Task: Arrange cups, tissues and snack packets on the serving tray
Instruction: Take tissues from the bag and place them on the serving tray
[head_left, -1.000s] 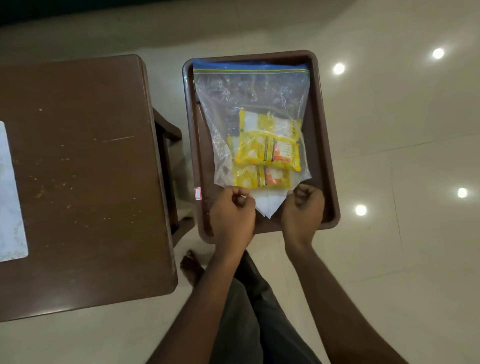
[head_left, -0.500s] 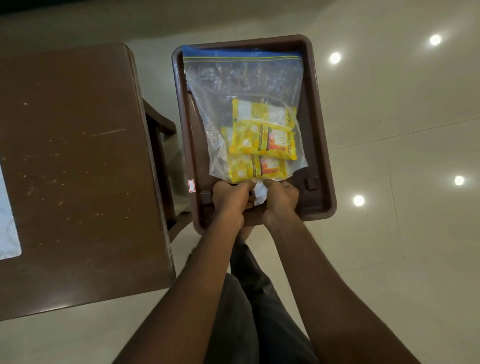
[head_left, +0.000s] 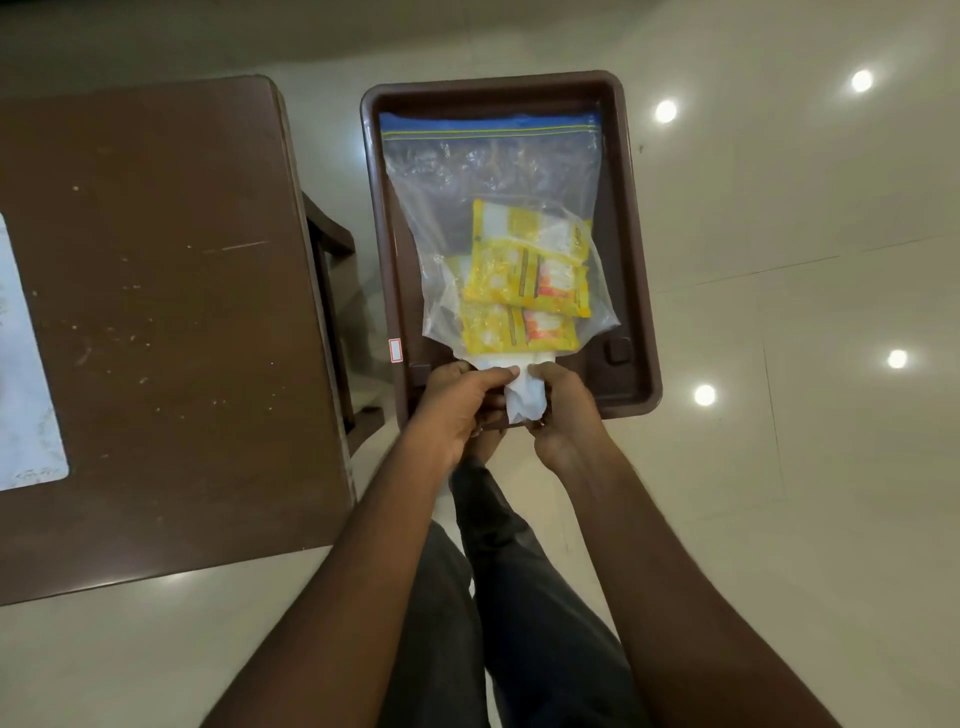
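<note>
Gripping from both sides, the left hand (head_left: 457, 410) and the right hand (head_left: 563, 410) are curled tight around the near end of a clear zip bag (head_left: 493, 171), down at the 6 o'clock edge of the brown serving tray (head_left: 631, 249). Thumbs nearly meet on top, and the fingers of both hands are folded under, pinching a bunched white wad of tissues (head_left: 524, 400) through the plastic. No gap to speak of in either hand: both are closed on that bundle. The left thumb lies flat across the wad from 9 o'clock, the right thumb presses in from 3 o'clock.

Up the bag toward 12 o'clock, the yellow snack packets (head_left: 530, 280) sit stacked inside it, overlapping one another, just beyond the knuckles. The bag's blue zip strip (head_left: 488, 123) lies at the far end, close to the tray's 12 o'clock wall. The bag lies flat within the tray, its far half see-through and crinkled.

Whether cups are in there, I cannot tell.

At 9 o'clock from the tray stands a dark wooden table (head_left: 156, 312), apart from it, with a white sheet (head_left: 26, 374) at its left edge. Glossy pale floor (head_left: 779, 467) lies beneath, with bright light spots reflected at 3 o'clock.
</note>
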